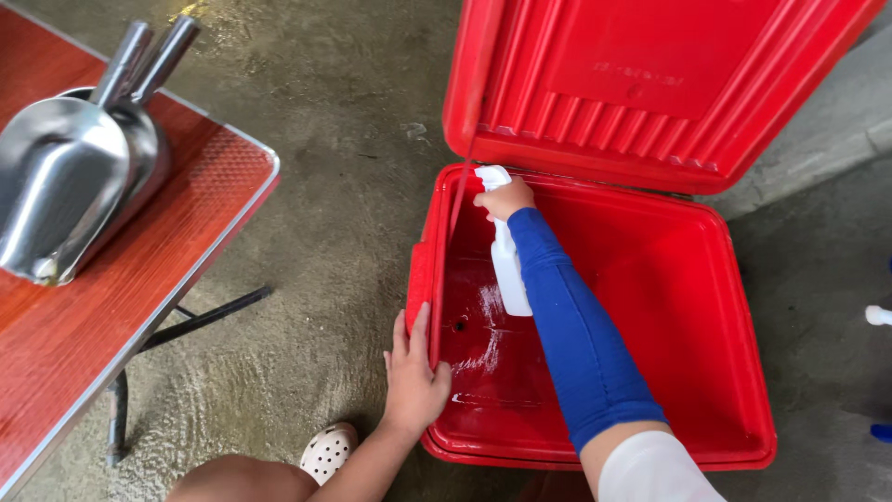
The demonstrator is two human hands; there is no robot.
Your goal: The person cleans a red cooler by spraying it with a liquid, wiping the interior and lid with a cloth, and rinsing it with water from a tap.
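Spray bottle [508, 270] sits gripped in right hand [505, 198] fingers inside red cooler [706, 372].

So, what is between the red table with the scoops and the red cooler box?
In the head view, only bare wet concrete floor separates the table from the cooler box; nothing stands there.

I see a wet concrete floor [353, 139]. At left stands a red folding table [139, 279] bearing two metal scoops [74, 167].

Bright even daylight, soft faint shadows, sheen on the wet grey concrete floor [344, 139], glare on the shiny steel scoops [65, 177], sharp focus throughout
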